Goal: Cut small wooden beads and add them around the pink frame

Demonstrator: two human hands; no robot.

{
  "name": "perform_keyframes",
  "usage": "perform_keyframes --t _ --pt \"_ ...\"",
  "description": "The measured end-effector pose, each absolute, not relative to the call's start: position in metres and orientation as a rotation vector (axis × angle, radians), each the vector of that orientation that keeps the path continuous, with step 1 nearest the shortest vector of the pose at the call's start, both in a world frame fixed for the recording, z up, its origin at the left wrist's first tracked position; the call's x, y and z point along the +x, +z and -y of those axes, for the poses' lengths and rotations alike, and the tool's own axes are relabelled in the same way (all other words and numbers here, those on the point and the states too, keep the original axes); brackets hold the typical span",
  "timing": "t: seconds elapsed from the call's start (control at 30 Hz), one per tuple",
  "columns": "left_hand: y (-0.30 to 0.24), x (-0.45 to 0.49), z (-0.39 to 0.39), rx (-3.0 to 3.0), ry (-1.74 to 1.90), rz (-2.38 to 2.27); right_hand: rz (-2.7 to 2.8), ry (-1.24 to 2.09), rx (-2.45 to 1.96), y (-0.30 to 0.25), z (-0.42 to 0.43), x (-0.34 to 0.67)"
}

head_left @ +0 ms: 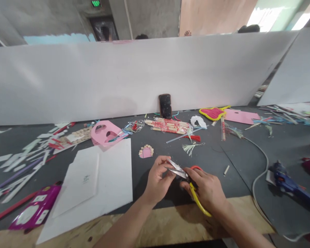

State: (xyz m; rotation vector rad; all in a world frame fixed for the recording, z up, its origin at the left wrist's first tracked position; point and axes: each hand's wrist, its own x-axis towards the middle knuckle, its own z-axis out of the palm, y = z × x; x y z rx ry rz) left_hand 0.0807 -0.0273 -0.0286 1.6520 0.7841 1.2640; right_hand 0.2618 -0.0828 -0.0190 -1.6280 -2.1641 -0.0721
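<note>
My right hand [209, 191] grips a pair of scissors [188, 181] with yellow and orange handles; the steel blades point left and are slightly apart. My left hand [157, 179] is pinched at the blade tips, fingers closed on something too small to make out. Both hands hover over the dark table mat [216, 162], near the wooden front edge. A small pink piece edged with beads [146, 151] lies just beyond my left hand.
White sheets [100, 179] lie left of my hands, a purple packet [33, 212] at far left. A blue glue gun [289, 182] with its cable is on the right. Stick bundles [170, 125], a pink cut-out [105, 132], a phone [165, 105] and scraps line the white partition [144, 75].
</note>
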Motion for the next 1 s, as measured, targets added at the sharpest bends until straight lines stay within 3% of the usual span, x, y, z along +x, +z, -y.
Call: perform_keyframes --t 1.0 --pt "-0.0321 0.0797 0.0266 1.628 1.251 -0.791 2.2 -0.028 -1.619 -0.02 0.0809 0.2606"
